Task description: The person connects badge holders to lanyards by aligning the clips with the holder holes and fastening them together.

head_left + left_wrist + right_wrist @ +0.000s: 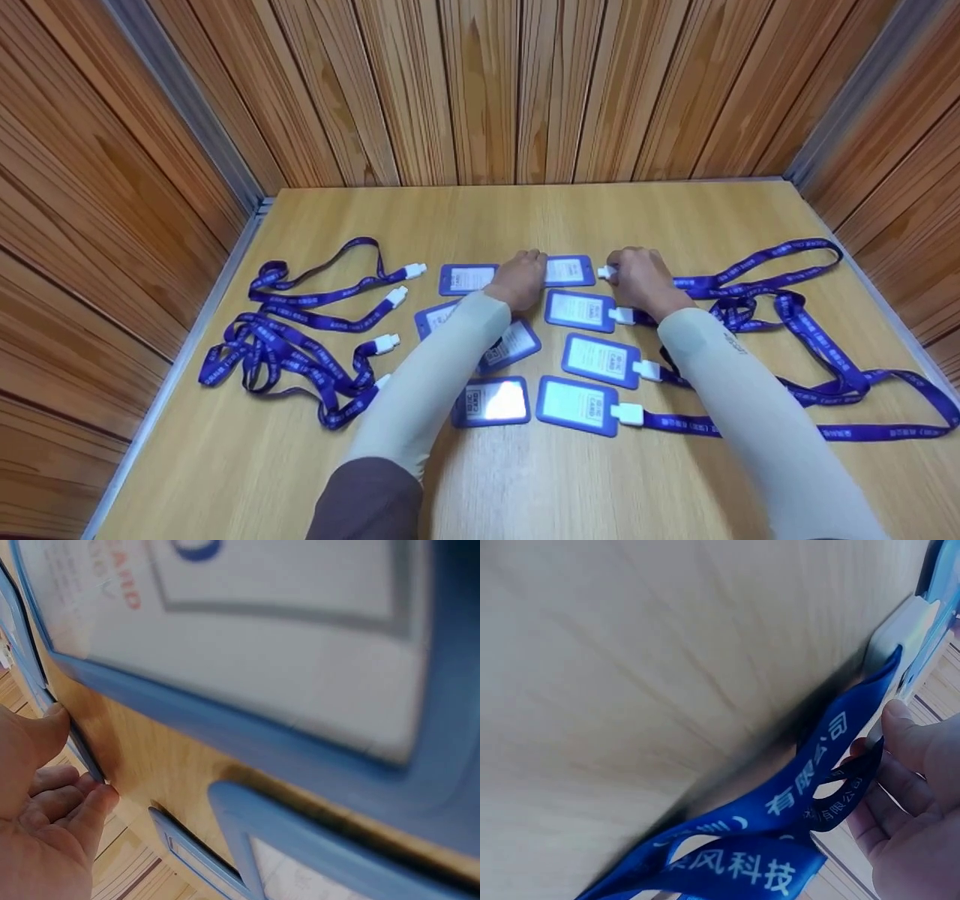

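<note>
1. Reading the tabletop (480, 487) as a clock, you have eight blue badges (577, 406) in two columns of four near the centre, and eight white clips (627, 413), four either side; three on the right are joined to badges.
2. Your left hand (519, 279) pinches the farthest right-column badge (568, 271), at 1 o'clock; your right hand (641, 277) pinches a clip just beside it, a gap between.
3. Tangled purple-blue lanyards (289, 356) lie toward 9 and 3 o'clock; wooden walls (480, 90) stand at 9, 12 and 3.
4. Your left forearm (431, 382) partly hides left-column badges; your right crosses lanyards.
5. Only the left wrist view shows thumb and fingers at opposite badge edges; the right's makes strap lettering legible.
</note>
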`<state>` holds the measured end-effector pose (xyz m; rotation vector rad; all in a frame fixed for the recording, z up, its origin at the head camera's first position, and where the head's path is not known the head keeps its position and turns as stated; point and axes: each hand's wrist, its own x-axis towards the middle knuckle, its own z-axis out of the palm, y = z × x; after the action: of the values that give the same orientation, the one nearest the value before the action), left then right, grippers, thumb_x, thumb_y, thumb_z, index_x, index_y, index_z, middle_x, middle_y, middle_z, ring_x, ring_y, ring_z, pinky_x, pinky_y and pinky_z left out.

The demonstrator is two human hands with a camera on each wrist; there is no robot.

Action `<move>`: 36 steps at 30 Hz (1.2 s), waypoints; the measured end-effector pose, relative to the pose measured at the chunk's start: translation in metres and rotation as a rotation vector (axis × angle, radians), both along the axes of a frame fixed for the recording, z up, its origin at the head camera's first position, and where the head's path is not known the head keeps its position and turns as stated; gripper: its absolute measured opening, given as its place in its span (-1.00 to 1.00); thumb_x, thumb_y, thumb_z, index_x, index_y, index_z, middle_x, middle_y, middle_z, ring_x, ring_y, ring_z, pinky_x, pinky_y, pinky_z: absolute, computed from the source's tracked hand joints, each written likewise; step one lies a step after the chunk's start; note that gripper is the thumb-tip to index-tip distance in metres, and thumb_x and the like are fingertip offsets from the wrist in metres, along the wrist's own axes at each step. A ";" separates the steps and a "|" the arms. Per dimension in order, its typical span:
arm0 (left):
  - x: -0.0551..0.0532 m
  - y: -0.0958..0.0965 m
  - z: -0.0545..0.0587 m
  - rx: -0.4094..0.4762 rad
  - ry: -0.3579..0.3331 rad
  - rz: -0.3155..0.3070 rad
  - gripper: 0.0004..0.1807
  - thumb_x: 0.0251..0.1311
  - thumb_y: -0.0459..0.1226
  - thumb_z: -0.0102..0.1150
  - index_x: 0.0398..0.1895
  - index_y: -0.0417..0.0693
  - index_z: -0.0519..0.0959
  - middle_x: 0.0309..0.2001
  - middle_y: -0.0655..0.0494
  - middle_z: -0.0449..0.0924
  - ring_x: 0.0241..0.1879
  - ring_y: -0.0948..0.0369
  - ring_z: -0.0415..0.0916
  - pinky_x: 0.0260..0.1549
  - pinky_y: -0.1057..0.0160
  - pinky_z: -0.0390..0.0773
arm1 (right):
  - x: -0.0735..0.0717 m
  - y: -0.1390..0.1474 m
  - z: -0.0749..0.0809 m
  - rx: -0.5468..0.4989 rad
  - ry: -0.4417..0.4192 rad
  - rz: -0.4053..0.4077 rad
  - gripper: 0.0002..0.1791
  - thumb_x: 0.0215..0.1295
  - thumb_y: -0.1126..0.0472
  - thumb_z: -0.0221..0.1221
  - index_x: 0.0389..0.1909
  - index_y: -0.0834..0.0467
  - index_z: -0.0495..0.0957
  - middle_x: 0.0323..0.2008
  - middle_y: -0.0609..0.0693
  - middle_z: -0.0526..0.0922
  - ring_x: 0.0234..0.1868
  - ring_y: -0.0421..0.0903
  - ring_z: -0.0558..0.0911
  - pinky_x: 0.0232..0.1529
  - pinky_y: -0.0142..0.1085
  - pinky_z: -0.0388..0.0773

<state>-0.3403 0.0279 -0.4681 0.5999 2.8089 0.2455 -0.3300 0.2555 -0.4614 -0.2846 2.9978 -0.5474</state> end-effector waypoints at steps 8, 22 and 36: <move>0.000 0.000 -0.002 0.008 0.007 -0.015 -0.45 0.65 -0.27 -0.28 0.62 -0.10 0.08 0.62 -0.05 0.03 0.59 0.05 -0.01 0.53 0.10 0.04 | -0.002 -0.004 0.000 0.006 -0.045 -0.007 -0.63 0.36 0.38 0.24 0.17 0.30 0.61 0.06 0.26 0.66 0.01 0.15 0.61 0.11 0.11 0.59; 0.000 -0.001 -0.004 -0.011 0.071 -0.048 -0.48 0.62 -0.31 -0.23 0.58 -0.16 0.17 0.57 -0.09 0.16 0.56 0.03 0.09 0.50 0.10 0.15 | -0.003 -0.010 -0.004 0.040 -0.048 -0.021 -0.63 0.42 0.36 0.21 0.21 0.30 0.60 0.08 0.28 0.63 0.08 0.18 0.59 0.18 0.13 0.55; -0.002 0.000 -0.001 0.027 0.020 -0.053 -0.45 0.62 -0.31 -0.19 0.60 -0.13 0.13 0.59 -0.07 0.10 0.58 0.02 0.02 0.51 0.10 0.10 | -0.005 -0.011 -0.004 0.024 -0.049 -0.024 -0.61 0.43 0.37 0.20 0.25 0.32 0.58 0.13 0.30 0.61 0.13 0.19 0.58 0.22 0.14 0.52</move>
<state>-0.3418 0.0280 -0.4688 0.6861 2.8081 0.2694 -0.3346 0.2445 -0.4653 -0.2299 2.9619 -0.5130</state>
